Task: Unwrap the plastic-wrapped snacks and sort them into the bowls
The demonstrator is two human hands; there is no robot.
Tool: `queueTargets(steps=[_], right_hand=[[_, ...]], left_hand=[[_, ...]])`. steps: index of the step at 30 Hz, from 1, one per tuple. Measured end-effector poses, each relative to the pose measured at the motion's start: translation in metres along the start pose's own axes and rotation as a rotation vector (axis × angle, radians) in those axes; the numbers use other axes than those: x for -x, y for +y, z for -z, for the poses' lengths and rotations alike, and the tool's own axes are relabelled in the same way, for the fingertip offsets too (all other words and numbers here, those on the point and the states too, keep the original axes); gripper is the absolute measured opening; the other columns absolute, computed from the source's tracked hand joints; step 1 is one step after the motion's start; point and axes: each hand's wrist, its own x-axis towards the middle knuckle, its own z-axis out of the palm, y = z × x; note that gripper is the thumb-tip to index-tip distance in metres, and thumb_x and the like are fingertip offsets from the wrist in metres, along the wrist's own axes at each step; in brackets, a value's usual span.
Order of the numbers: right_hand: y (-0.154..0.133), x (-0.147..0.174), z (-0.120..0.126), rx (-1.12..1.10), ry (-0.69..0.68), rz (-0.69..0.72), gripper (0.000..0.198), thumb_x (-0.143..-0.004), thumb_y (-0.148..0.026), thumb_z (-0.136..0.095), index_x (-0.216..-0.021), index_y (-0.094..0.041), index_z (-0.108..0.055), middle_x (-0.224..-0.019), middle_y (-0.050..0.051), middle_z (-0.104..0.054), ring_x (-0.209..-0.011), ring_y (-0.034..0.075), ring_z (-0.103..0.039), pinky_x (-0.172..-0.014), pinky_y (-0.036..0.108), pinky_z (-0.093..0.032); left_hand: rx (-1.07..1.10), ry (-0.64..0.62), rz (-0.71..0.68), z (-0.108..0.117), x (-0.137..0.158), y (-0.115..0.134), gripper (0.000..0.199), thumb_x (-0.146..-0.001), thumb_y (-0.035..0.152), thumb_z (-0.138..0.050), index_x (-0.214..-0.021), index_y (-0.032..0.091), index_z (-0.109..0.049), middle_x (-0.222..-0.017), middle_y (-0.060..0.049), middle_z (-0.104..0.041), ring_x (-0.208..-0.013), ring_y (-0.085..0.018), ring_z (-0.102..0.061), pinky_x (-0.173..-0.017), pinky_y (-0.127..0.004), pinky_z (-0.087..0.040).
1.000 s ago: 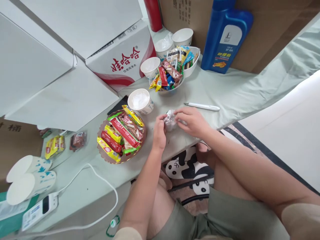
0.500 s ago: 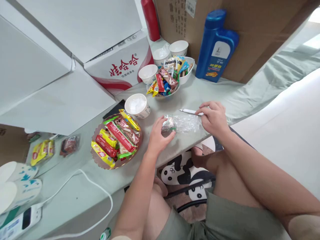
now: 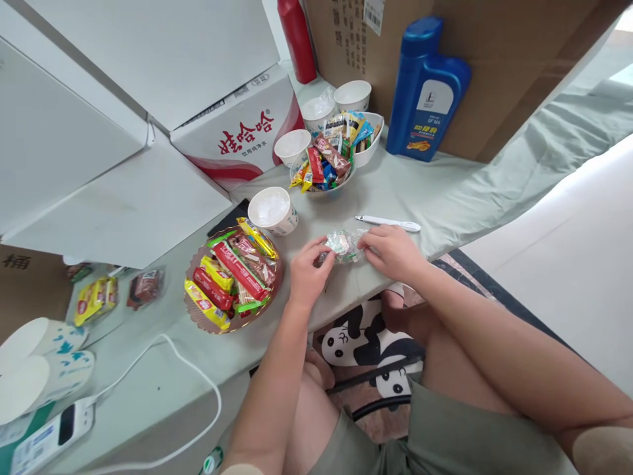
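Just in front of me at the table edge lies a crumpled clear plastic bag point(image 3: 345, 244), with something shiny and greenish inside that I cannot make out. My left hand point(image 3: 310, 267) pinches its left end between thumb and fingers. At the other end, the fingers of my right hand point(image 3: 390, 251) are closed on the plastic. A slim white utility knife point(image 3: 388, 223) with a metal tip rests on the table just beyond my right hand, apart from it.
Left of my hands is a scalloped plate point(image 3: 195, 316) of wrapped snacks, beside a paper cup point(image 3: 271, 211) holding clear plastic. Farther back stand snack bowls point(image 3: 329, 192), more paper cups, a blue bottle point(image 3: 425, 92) and a white carton point(image 3: 242, 132). A white cable point(image 3: 217, 389) crosses the left side.
My right hand has left the utility knife, which now lies alone, and moved left onto the plastic bag. The bag is bunched up shorter. My left fingers have closed on its end.
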Motion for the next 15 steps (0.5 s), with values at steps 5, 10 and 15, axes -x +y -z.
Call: queueTargets(steps=[5, 10, 15], right_hand=[[-0.0016, 0.0017, 0.0034, -0.006, 0.009, -0.015, 0.02, -0.087, -0.019, -0.05, -0.09, -0.023, -0.069, -0.091, 0.006, -0.071, -0.092, 0.026, -0.06, -0.084, 0.039, -0.037], [-0.0061, 0.0018, 0.0058, -0.005, -0.013, -0.016, 0.02, -0.084, -0.018, -0.051, -0.09, -0.021, -0.07, -0.087, 0.007, -0.071, -0.091, 0.026, -0.06, -0.084, 0.039, -0.037], [-0.0008, 0.0022, 0.0104, 0.0, -0.008, -0.038, 0.019, -0.082, -0.018, -0.051, -0.087, -0.021, -0.069, -0.087, 0.007, -0.072, -0.089, 0.026, -0.06, -0.08, 0.038, -0.036]], left_hand=[[-0.076, -0.026, -0.093, -0.0003, 0.0009, 0.0024, 0.022, -0.074, 0.023, -0.081, -0.096, 0.021, -0.076, -0.128, -0.011, -0.07, -0.118, -0.026, -0.067, -0.106, -0.043, -0.051], [0.148, 0.036, -0.014, -0.0053, 0.0003, -0.0004, 0.009, -0.082, 0.024, -0.07, -0.084, 0.02, -0.078, -0.11, -0.009, -0.076, -0.099, -0.021, -0.072, -0.091, -0.036, -0.055], [0.552, 0.233, 0.324, -0.0082, -0.0072, -0.0011, 0.015, -0.078, 0.032, -0.073, -0.079, 0.018, -0.07, -0.083, -0.003, -0.072, -0.081, -0.015, -0.068, -0.077, -0.028, -0.055]])
